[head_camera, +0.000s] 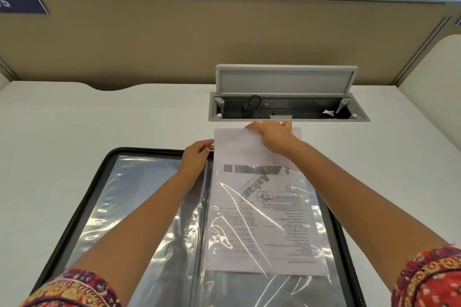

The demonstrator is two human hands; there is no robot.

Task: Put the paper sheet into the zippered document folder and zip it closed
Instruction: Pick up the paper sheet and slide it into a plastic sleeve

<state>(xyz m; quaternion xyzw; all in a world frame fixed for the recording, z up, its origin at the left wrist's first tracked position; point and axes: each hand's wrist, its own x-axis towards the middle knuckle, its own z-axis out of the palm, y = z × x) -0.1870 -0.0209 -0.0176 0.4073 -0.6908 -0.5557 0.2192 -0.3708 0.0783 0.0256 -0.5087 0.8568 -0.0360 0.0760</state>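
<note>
While document folder (99,207) lies unzipped, spread flat on white surface (74,119): left hand (195,157), grip pinching clear sleeve top edge at spine; paper sheet (264,219) part-inserted in right sleeve, top protruding; right hand (274,137), grip holding sheet's top edge.

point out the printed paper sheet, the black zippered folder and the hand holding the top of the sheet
white printed paper sheet (262,227), head view, on its text area under the clear sleeve
black zippered document folder (74,209), head view, on its left zipper edge
right hand (274,134), head view, on the back of the hand
</note>
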